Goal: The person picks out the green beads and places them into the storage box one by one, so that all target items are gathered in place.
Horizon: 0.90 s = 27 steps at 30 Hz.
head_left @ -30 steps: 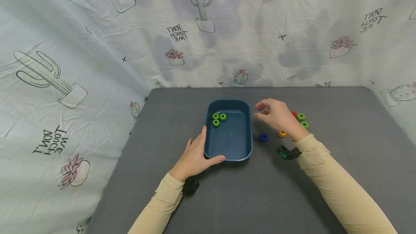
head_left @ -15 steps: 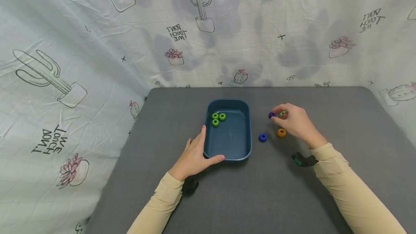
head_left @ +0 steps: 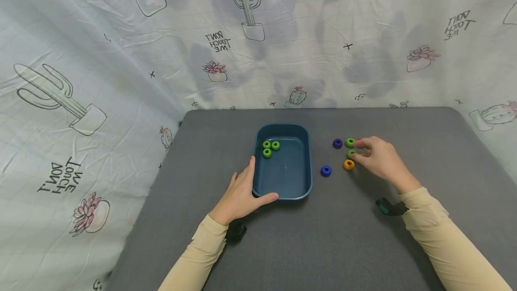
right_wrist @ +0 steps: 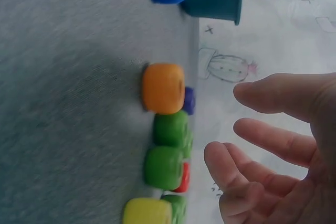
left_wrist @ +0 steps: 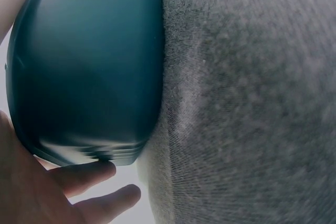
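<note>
In the head view my left hand rests at the near left corner of a blue tray, thumb along the front rim and straight fingers along the left side. The left wrist view shows fingers against the tray's outer wall. Three green beads lie inside the tray. My right hand hovers over beads right of the tray, thumb and fingertips apart and nothing visibly held. Beside its fingers are green beads, an orange bead and a purple bead. The fingers partly hide a red bead.
A blue bead lies just right of the tray. The right wrist view also shows a yellow bead, which the hand covers in the head view. Behind the grey table hangs a curtain with cactus drawings.
My right hand has moved from beside the tray rightward and nearer, uncovering the purple bead and green beads. My left hand and the tray stay in place.
</note>
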### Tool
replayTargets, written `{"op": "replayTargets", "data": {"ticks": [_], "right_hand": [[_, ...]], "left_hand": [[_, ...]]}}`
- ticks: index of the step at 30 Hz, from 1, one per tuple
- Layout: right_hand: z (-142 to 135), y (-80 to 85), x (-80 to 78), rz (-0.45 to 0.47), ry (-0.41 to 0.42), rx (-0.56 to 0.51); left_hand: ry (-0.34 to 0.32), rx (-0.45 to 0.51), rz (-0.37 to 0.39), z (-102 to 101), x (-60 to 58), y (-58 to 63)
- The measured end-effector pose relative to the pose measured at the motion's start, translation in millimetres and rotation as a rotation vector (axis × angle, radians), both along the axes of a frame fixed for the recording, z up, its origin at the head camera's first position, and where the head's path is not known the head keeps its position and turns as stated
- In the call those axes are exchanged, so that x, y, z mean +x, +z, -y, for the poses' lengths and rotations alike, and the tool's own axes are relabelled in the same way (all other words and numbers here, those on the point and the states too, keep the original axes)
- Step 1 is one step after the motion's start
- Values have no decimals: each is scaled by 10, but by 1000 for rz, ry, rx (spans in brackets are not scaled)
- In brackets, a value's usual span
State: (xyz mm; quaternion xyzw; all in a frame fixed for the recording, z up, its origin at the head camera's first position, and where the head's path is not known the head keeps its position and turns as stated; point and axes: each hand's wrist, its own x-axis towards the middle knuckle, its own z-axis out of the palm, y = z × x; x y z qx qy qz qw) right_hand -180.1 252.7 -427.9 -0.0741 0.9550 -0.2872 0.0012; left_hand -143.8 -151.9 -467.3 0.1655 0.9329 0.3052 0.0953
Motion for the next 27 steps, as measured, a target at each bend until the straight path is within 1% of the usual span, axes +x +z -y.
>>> {"op": "replayTargets", "data": {"ticks": [5,12,19,27], "right_hand": [[-54,-45,25,20,-9,18],[-90,-135,22,-4,-9,35],[-114,-219,18,4,-15,44],[-129,-282,15,-50,-24,72]], "left_hand": [[0,4,4,3,-1,3],[-2,-6,9,6,-3,1],[-2,-8,6,9,-3,-5],[-5,-11,8,13,3,1]]}}
